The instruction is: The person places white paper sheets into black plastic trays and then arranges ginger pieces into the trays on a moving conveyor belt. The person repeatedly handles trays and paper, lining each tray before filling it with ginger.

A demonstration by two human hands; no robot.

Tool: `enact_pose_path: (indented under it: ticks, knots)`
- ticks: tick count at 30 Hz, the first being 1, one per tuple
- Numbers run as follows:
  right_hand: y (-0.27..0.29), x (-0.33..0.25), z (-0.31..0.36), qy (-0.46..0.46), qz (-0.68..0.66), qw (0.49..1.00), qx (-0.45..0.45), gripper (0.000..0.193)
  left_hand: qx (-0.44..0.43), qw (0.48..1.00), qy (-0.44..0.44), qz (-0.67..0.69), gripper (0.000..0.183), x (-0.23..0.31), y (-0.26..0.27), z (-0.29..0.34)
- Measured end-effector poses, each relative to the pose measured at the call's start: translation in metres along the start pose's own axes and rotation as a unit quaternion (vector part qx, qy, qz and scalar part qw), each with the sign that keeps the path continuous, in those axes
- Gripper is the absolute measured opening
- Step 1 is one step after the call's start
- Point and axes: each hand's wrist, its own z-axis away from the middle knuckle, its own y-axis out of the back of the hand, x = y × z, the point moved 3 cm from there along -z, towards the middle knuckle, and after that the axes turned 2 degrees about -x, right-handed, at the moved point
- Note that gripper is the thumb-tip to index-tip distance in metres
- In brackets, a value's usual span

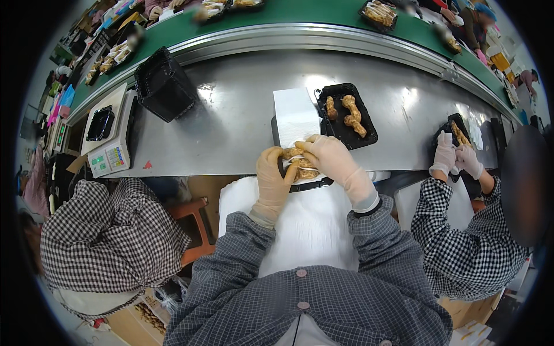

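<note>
At the front edge of the metal table, both my gloved hands are at a small black tray (311,185) of knobby tan root-like pieces (304,163) with white strips among them. My left hand (272,181) wraps the tray's left side, its thumb over the pieces. Bent over the far right side is my right hand (333,163), its fingers pressing on a piece at the top. Just beyond my hands stands a stack of white paper sheets (297,109). Right of it, another black tray (369,137) holds a few loose root-like pieces (353,115).
A tall stack of black trays (164,86) stands left. Beyond it, a scale (112,153) bears one black tray (101,123). A green conveyor belt (306,17) carries filled trays past the far edge. People in checked clothes sit either side; the right one's gloved hands (456,155) handle another tray.
</note>
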Motion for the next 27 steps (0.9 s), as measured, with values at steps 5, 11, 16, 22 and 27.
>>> enact_pose_path:
  ticks: [5, 11, 16, 22, 27]
  knots:
    - [-0.007, 0.004, -0.004, 0.023, 0.017, 0.999, 0.03, 0.021, -0.039, 0.999, 0.031, 0.007, 0.044, -0.003, -0.002, -0.005]
    - [-0.007, 0.004, -0.004, -0.017, -0.079, 0.994, 0.069, 0.014, -0.05, 0.998, 0.03, 0.007, 0.049, -0.005, 0.002, -0.007]
    - [-0.008, 0.003, -0.004, -0.031, -0.1, 0.989, 0.1, 0.014, -0.06, 0.998, 0.032, 0.004, 0.057, -0.009, 0.0, -0.008]
    - [-0.009, 0.009, -0.004, -0.009, -0.06, 0.995, 0.073, 0.018, -0.067, 0.996, 0.052, 0.011, 0.061, -0.001, 0.0, -0.012]
    - [-0.003, 0.011, -0.003, -0.03, -0.14, 0.986, 0.09, 0.018, -0.067, 0.996, 0.057, 0.007, 0.066, 0.0, 0.001, -0.013]
